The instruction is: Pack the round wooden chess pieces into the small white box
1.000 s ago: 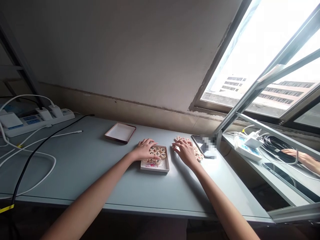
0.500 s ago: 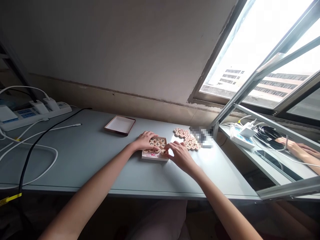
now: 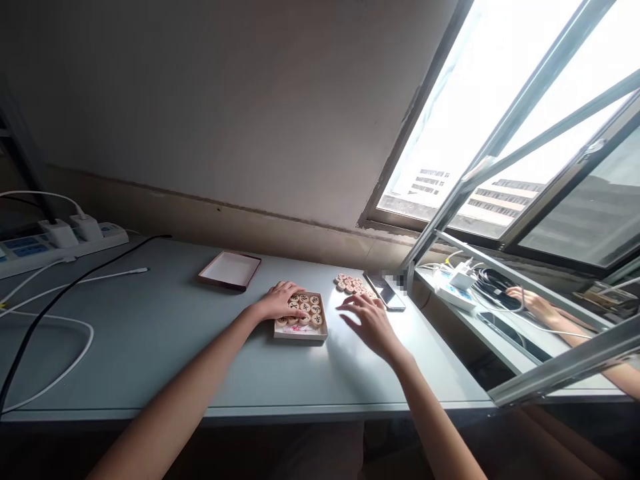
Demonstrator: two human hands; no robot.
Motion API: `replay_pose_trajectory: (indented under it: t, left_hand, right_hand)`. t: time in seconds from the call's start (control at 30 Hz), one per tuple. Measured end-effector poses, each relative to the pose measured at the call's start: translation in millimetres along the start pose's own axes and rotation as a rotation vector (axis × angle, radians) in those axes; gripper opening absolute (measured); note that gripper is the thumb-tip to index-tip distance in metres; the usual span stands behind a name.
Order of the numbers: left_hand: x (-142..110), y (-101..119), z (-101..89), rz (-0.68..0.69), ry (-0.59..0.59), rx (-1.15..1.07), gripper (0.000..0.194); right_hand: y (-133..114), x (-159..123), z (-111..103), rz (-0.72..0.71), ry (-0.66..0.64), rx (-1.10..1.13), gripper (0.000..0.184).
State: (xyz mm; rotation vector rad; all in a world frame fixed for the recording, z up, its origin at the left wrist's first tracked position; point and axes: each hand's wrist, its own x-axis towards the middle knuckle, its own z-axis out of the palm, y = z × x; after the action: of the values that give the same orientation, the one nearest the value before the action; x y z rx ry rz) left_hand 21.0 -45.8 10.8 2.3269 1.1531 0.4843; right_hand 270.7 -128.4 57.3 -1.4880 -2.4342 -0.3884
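My left hand [image 3: 281,300] lies over the left side of a shallow open box [image 3: 300,335], its fingers along the far rim and its thumb over the contents. Inside are rows of round wooden xiangqi pieces [image 3: 305,308] with dark characters; some are hidden under that hand. Red marks show on the white box floor near the front. My right hand [image 3: 369,323] hovers to the right of the box, fingers apart, with nothing visible in it. Just beyond it lies a group of loose xiangqi pieces [image 3: 349,283] with red characters, partly covered by the hand.
An upturned box lid [image 3: 233,269] lies at the back left. A phone [image 3: 389,293] is beside the loose pieces. Power strip [image 3: 113,235] and cables [image 3: 75,287] occupy the left. A metal frame [image 3: 425,247] divides off another desk, where another person's hand [image 3: 533,303] shows.
My right hand has left the box's front right corner, moved right and opened, leaving a piece there. My left hand stays on the box. The view has turned slightly right.
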Motion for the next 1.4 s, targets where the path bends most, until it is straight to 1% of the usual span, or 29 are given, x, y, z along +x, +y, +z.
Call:
replay_pose_trajectory:
  t: [0.07, 0.13, 0.2, 0.23, 0.3, 0.4, 0.47, 0.53, 0.63, 0.73, 0.8, 0.87, 0.9, 0.97, 1.03, 1.07, 1.17, 1.2, 1.27, 1.33, 1.4]
  left_hand:
    - [-0.4, -0.2, -0.3, -0.010, -0.011, -0.007, 0.070]
    - [-2.7, -2.1, -4.0, -0.034, -0.013, -0.029, 0.075]
    - [-7.2, -5.8, -11.6, -0.074, -0.018, -0.064, 0.087]
    - [-9.9, -7.9, -16.5, -0.094, -0.029, -0.085, 0.094]
    - [-15.3, -11.4, -25.9, -0.118, -0.061, -0.136, 0.101]
    - [-20.2, -13.3, -32.9, -0.111, -0.123, -0.190, 0.114]
    - [-20.8, -12.9, -31.8, -0.108, -0.185, -0.222, 0.127]
    - [-20.4, -12.2, -29.1, -0.122, -0.237, -0.257, 0.134]
    - [-20.5, -11.4, -27.5, -0.128, -0.238, -0.290, 0.130]
    - [-21.5, -11.4, -29.8, -0.106, -0.241, -0.260, 0.119]
    - [-22.2, -11.7, -31.5, -0.111, -0.264, -0.238, 0.113]
    - [-22.6, -12.4, -32.0, -0.130, -0.280, -0.236, 0.115]
    - [-22.6, -13.1, -31.7, -0.138, -0.278, -0.244, 0.116]
    - [-22.0, -15.0, -30.2, -0.147, -0.257, -0.291, 0.113]
    - [-21.2, -16.8, -27.5, -0.140, -0.198, -0.368, 0.105]
    - [-20.7, -17.1, -25.9, -0.132, -0.153, -0.396, 0.100]
    - [-19.7, -15.5, -20.5, -0.092, -0.031, -0.414, 0.088]
    - [-19.2, -14.4, -18.5, -0.078, -0.025, -0.418, 0.085]
    - [-17.7, -13.0, -14.5, -0.047, -0.059, -0.429, 0.081]
    - [-15.3, -13.4, -11.2, 0.002, -0.080, -0.392, 0.083]
    - [-13.3, -15.2, -9.7, 0.039, -0.089, -0.352, 0.085]
  right_hand:
    - [26.9, 7.8, 10.4, 0.119, -0.016, -0.056, 0.028]
    - [46.5, 18.3, 24.6, 0.182, -0.078, -0.117, 0.038]
    - [56.0, 28.1, 38.9, 0.145, -0.127, -0.148, 0.048]
    - [57.8, 32.1, 45.0, 0.115, -0.131, -0.152, 0.049]
    - [59.0, 37.8, 53.7, 0.061, -0.113, -0.144, 0.045]
    - [61.9, 40.9, 58.3, 0.016, -0.071, -0.109, 0.042]
    - [64.9, 39.7, 57.6, -0.003, -0.053, -0.059, 0.040]
    - [66.6, 36.0, 55.1, -0.011, -0.050, 0.019, 0.037]
    - [64.9, 27.8, 49.3, -0.023, -0.054, 0.125, 0.027]
    - [62.5, 21.5, 44.8, -0.020, -0.032, 0.213, 0.020]
    - [62.4, 20.5, 44.7, 0.006, -0.002, 0.263, 0.029]
    - [62.8, 21.1, 46.8, 0.023, 0.009, 0.285, 0.041]
    - [62.8, 21.5, 48.2, 0.023, -0.007, 0.290, 0.042]
    - [61.7, 21.1, 50.4, 0.016, -0.063, 0.311, 0.033]
    - [58.4, 18.6, 50.1, 0.009, -0.097, 0.353, 0.022]
    - [55.7, 16.9, 48.5, 0.009, -0.092, 0.382, 0.020]
    - [41.5, 13.6, 37.9, -0.001, -0.031, 0.515, 0.019]
    - [33.9, 13.8, 33.0, -0.005, -0.007, 0.580, 0.020]
    - [13.7, 16.0, 23.3, -0.032, 0.025, 0.725, 0.023]
    - [-11.6, 18.9, 16.4, -0.116, 0.007, 0.834, 0.025]
    - [-36.7, 21.3, 14.8, -0.203, -0.028, 0.808, 0.021]
